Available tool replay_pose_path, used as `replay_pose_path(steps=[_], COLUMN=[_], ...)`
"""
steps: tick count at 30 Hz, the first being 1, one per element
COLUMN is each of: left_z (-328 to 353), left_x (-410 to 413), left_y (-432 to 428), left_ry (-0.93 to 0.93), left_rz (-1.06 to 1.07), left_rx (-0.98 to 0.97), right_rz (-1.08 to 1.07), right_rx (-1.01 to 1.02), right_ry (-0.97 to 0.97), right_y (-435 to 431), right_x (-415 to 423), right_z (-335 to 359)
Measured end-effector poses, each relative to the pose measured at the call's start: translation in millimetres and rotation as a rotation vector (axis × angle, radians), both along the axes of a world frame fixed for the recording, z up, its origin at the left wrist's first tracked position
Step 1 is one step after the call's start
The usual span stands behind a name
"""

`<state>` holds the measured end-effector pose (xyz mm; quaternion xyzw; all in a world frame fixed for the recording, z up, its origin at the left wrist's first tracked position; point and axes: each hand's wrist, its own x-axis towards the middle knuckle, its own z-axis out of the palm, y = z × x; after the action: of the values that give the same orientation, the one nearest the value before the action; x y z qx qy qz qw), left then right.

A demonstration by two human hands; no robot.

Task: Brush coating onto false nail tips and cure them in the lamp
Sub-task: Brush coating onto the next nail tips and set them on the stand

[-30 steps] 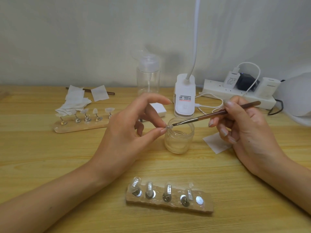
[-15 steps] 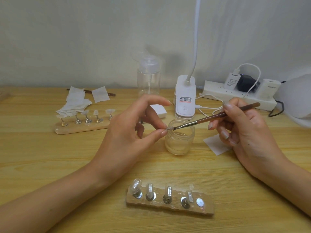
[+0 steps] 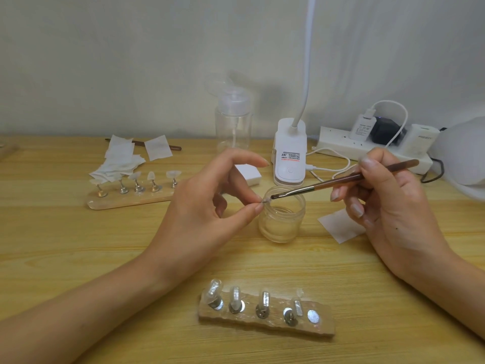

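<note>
1. Two hands meet at the near rim of the glass jar point(image 3: 282, 224). The left hand point(image 3: 199, 214) pinches a small nail tip point(image 3: 265, 201) between thumb and forefinger, the other fingers spread clear, leaving the tip's face open to the bristles.
2. The right hand point(image 3: 388, 206) grips the brush point(image 3: 341, 179) like a pen, fingers curled round the handle and bristles touching the tip. Working over the jar probably lets drips fall back in.
3. Nearer than the jar, a holder point(image 3: 265, 316) shows one bare metal spot, likely this tip's place.
4. Far right of the jar sits a white dome point(image 3: 462, 158), seemingly the lamp.
</note>
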<state>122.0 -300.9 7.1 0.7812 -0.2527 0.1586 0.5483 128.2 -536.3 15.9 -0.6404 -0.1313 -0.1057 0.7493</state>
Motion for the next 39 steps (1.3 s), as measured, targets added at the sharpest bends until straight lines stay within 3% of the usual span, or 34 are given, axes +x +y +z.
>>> replay_pose_path(steps=[39], left_z=[0.0], left_x=[-0.7], left_y=[1.5], left_ry=[-0.053], left_rz=[0.024], left_rx=[0.063], right_rz=[-0.024], right_rx=[-0.069], right_ry=[0.006], right_y=[4.2], right_x=[-3.6], right_z=[1.7])
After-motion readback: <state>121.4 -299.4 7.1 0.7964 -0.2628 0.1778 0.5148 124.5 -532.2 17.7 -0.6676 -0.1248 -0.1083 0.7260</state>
